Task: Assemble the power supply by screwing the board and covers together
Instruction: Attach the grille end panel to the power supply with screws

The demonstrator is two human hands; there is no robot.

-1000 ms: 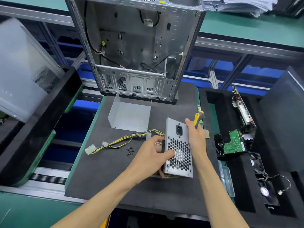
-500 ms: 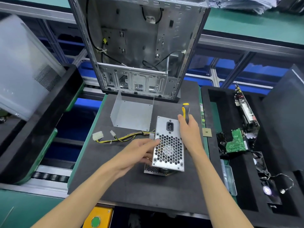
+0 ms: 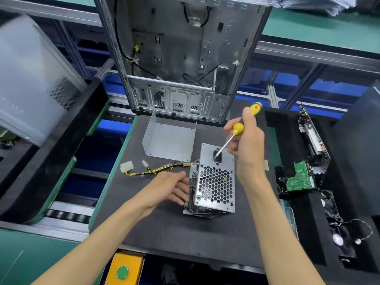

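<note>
The silver power supply [image 3: 216, 182] stands on the dark foam mat [image 3: 164, 229], its honeycomb grille and black socket facing up. Yellow and black cables [image 3: 156, 170] trail left from it to white connectors [image 3: 126, 167]. My left hand [image 3: 170, 187] rests against the unit's left side with straight fingers. My right hand [image 3: 245, 140] grips a yellow-handled screwdriver [image 3: 239, 127] above the unit's far end, the metal shaft slanting down toward the socket. A bent metal cover plate [image 3: 170, 140] lies behind the unit.
An open computer case [image 3: 185, 58] stands upright at the mat's far edge. To the right, a black foam tray [image 3: 308, 223] holds a green circuit board [image 3: 299, 177], a long board and fans. A grey side panel [image 3: 30, 79] leans at the left. A yellow box with a green button [image 3: 123, 271] sits below.
My right hand picked the screwdriver up off the mat and lifted it over the power supply. My left hand slid from the grille face down to the unit's left side.
</note>
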